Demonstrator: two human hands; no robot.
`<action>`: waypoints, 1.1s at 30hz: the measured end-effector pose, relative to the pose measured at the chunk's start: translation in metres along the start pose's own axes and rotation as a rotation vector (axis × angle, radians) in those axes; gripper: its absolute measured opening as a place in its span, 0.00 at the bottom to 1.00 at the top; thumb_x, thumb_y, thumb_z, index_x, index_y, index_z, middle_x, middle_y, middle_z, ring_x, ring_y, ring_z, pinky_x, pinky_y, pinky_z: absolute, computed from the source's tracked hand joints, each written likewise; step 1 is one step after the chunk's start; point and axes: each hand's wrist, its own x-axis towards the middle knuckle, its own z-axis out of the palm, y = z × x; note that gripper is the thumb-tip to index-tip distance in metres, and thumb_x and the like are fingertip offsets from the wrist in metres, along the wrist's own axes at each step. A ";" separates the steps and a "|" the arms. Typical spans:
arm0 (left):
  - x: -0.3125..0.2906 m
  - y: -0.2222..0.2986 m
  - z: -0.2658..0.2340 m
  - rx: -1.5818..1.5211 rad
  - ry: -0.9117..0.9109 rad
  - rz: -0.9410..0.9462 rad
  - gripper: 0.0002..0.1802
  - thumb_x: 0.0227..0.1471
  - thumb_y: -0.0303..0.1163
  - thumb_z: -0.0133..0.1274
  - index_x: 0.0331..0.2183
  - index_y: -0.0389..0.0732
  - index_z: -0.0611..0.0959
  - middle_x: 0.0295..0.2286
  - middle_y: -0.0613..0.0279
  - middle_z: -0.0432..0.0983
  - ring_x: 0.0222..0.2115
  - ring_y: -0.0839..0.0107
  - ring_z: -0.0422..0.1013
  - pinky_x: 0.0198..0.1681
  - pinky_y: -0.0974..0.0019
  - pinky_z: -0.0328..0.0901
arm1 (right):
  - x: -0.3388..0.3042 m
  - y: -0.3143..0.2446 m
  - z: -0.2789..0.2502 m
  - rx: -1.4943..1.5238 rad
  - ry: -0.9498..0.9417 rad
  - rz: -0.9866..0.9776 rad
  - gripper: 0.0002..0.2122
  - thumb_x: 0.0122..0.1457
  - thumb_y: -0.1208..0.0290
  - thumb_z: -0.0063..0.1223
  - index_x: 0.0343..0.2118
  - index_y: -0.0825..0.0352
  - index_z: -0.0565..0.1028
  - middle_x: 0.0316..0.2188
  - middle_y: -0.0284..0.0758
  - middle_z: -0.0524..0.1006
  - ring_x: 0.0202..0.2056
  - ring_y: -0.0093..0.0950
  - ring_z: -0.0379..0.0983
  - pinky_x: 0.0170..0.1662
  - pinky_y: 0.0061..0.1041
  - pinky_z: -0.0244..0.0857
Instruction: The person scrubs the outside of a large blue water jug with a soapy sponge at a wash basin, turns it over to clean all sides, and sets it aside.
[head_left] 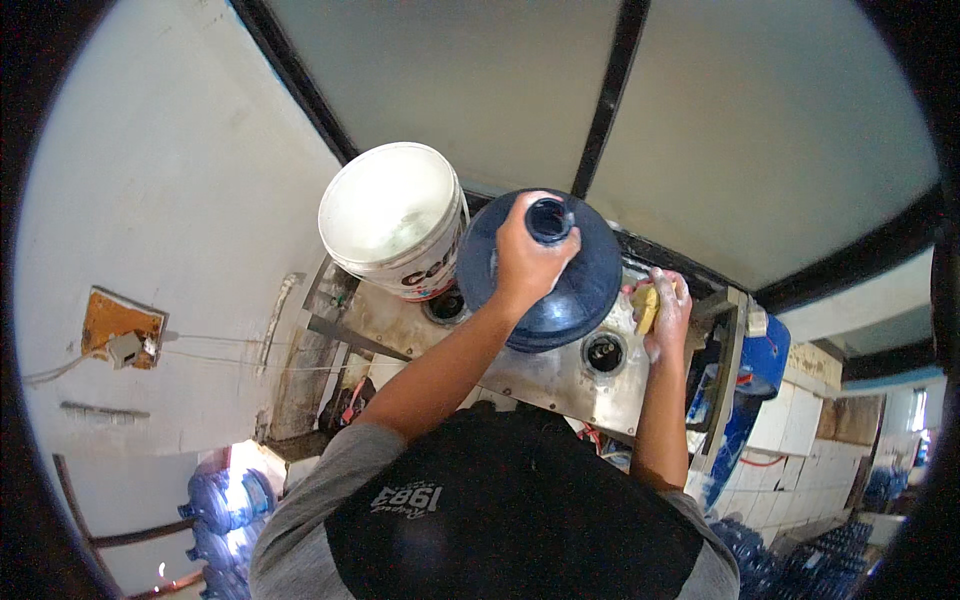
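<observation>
A large dark blue water jug stands upright on the metal counter, its round mouth facing up. My left hand is wrapped round the jug's neck, with some foam on the fingers. Just to the right of the jug, my right hand is closed on a yellow sponge. White suds coat the fingers of that hand. Between the jug and my right forearm, a round dark opening with a fitting inside shows in the counter.
A white bucket stands left of the jug, beside another round opening. Frosted panels with black frames rise behind. A blue container is at the right. Several blue jugs are stacked at lower left.
</observation>
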 end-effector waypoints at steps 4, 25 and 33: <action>0.011 -0.002 0.006 0.032 -0.205 0.011 0.29 0.47 0.31 0.69 0.48 0.37 0.73 0.37 0.50 0.81 0.40 0.59 0.79 0.47 0.60 0.70 | 0.014 0.000 0.003 0.069 -0.003 0.085 0.08 0.63 0.65 0.56 0.35 0.62 0.71 0.27 0.35 0.76 0.27 0.32 0.79 0.22 0.25 0.70; 0.076 -0.116 -0.276 0.382 -0.117 -0.087 0.16 0.54 0.34 0.63 0.43 0.39 0.82 0.38 0.57 0.82 0.40 0.64 0.78 0.47 0.62 0.70 | -0.023 -0.064 0.101 0.284 -0.446 -0.464 0.14 0.59 0.63 0.58 0.43 0.66 0.72 0.35 0.37 0.71 0.38 0.34 0.70 0.29 0.27 0.72; 0.105 -0.202 -0.313 0.551 -0.320 -0.211 0.14 0.55 0.39 0.61 0.39 0.41 0.83 0.34 0.58 0.84 0.33 0.62 0.80 0.39 0.60 0.73 | 0.025 0.036 0.347 -0.965 -0.864 -0.253 0.26 0.45 0.58 0.72 0.42 0.66 0.72 0.39 0.44 0.75 0.43 0.41 0.73 0.50 0.38 0.67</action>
